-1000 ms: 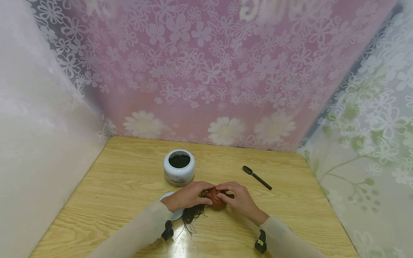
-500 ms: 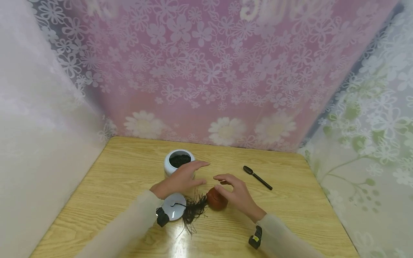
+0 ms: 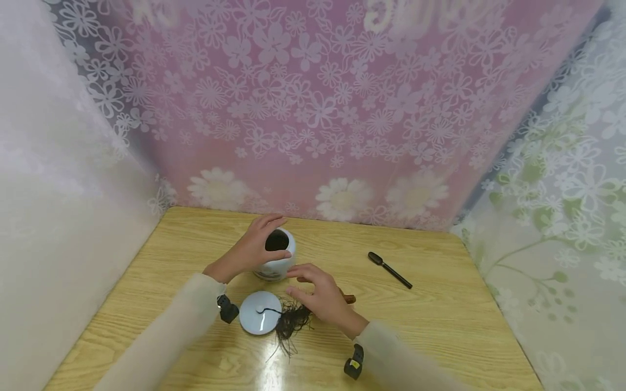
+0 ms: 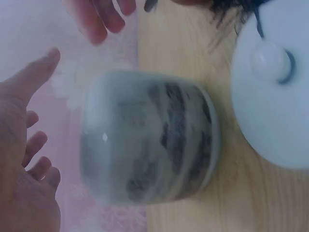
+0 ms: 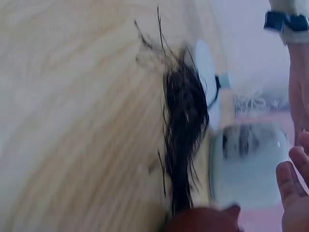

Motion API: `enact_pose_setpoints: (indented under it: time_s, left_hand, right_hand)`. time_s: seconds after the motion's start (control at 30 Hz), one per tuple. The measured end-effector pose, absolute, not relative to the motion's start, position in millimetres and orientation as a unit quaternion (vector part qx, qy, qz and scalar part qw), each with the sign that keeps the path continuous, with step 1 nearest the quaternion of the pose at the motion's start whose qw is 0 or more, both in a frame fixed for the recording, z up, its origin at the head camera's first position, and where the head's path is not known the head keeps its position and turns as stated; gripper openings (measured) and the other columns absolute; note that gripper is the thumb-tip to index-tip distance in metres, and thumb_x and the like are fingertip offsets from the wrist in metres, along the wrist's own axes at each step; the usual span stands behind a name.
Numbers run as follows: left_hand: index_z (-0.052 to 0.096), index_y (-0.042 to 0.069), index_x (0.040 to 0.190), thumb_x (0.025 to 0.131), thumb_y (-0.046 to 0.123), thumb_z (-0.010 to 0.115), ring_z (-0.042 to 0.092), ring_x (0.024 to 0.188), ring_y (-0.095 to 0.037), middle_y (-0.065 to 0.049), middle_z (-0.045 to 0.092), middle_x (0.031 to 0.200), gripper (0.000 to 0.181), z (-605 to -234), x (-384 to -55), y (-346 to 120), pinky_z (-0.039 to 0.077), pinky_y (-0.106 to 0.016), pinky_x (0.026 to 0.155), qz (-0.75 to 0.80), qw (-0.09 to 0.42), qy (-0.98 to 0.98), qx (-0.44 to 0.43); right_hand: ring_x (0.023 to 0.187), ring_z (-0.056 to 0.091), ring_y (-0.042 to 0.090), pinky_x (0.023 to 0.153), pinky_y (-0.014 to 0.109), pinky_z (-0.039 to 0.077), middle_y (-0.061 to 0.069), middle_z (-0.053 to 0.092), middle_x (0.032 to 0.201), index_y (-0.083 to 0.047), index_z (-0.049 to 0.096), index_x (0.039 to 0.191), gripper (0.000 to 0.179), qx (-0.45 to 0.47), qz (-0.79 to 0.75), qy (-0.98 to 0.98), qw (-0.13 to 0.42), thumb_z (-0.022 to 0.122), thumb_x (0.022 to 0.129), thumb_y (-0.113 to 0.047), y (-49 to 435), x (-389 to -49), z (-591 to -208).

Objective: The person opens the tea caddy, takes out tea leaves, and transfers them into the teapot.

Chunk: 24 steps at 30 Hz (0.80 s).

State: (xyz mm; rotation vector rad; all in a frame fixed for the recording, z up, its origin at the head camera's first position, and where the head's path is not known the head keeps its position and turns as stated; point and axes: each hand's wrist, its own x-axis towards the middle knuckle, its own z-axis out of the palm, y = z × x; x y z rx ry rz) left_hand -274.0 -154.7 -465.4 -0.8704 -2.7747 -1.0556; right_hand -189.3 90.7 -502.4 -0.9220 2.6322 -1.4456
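My left hand is spread over the near-left of a white porcelain jar, thumb and fingers to either side of its mouth. Dark loose contents show inside the jar. The right hand is held with loosely bent fingers, its fingertips right by the jar's lower right side; nothing is gripped in it. Beneath it a reddish-brown clay teapot is mostly hidden in the head view, only its handle showing. A bunch of thin dark strands lies by the teapot's left.
Left of the strands lies the jar's round white lid, knob upward, with one dark strand across it. A black scoop rests on the wooden table at the right. Floral cloth walls stand behind and beside the table.
Both hands have left the teapot. My left hand has moved up and left to the jar; the right has followed leftward toward it. The lid is uncovered to view.
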Motion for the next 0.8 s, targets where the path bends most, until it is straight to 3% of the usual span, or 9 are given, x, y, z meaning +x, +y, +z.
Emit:
enact_pose_setpoints:
  time_s: [0.07,0.33,0.6,0.8]
  left_hand:
    - [0.037,0.014,0.172,0.093,0.042,0.089,0.023,0.165,-0.044,-0.013,0.029,0.178,0.098,-470,-275,-161,0.031,-0.075,0.127,-0.345,0.016,-0.899,-0.27]
    - [0.031,0.016,0.174,0.09,0.049,0.09,0.02,0.166,-0.047,-0.015,0.025,0.18,0.108,-487,-280,-179,0.03,-0.077,0.126,-0.357,-0.025,-0.903,-0.238]
    - [0.025,0.013,0.175,0.087,0.056,0.091,0.025,0.164,-0.047,-0.018,0.026,0.179,0.118,-500,-283,-187,0.033,-0.074,0.125,-0.369,-0.037,-0.903,-0.217]
    - [0.021,0.014,0.176,0.085,0.059,0.092,0.033,0.162,-0.045,-0.019,0.027,0.178,0.124,-506,-285,-193,0.037,-0.071,0.125,-0.401,-0.069,-0.892,-0.198]
  right_hand:
    - [0.133,0.067,0.028,0.108,0.043,0.062,0.008,0.068,0.146,-0.008,0.075,0.136,0.033,-0.305,-0.454,0.837,0.003,0.075,0.106,-0.021,82,-186,-504]
    - [0.133,0.068,0.025,0.107,0.041,0.062,0.01,0.069,0.144,-0.007,0.076,0.134,0.036,-0.324,-0.448,0.833,0.02,0.077,0.105,-0.028,51,-174,-521]
    - [0.141,0.06,0.022,0.12,0.047,0.051,0.005,0.066,0.149,-0.014,0.076,0.136,0.041,-0.291,-0.435,0.851,0.041,0.076,0.105,-0.04,31,-172,-546]
    - [0.139,0.06,0.025,0.119,0.049,0.05,0.003,0.067,0.149,-0.013,0.078,0.132,0.038,-0.274,-0.422,0.863,0.045,0.08,0.102,-0.036,27,-170,-552]
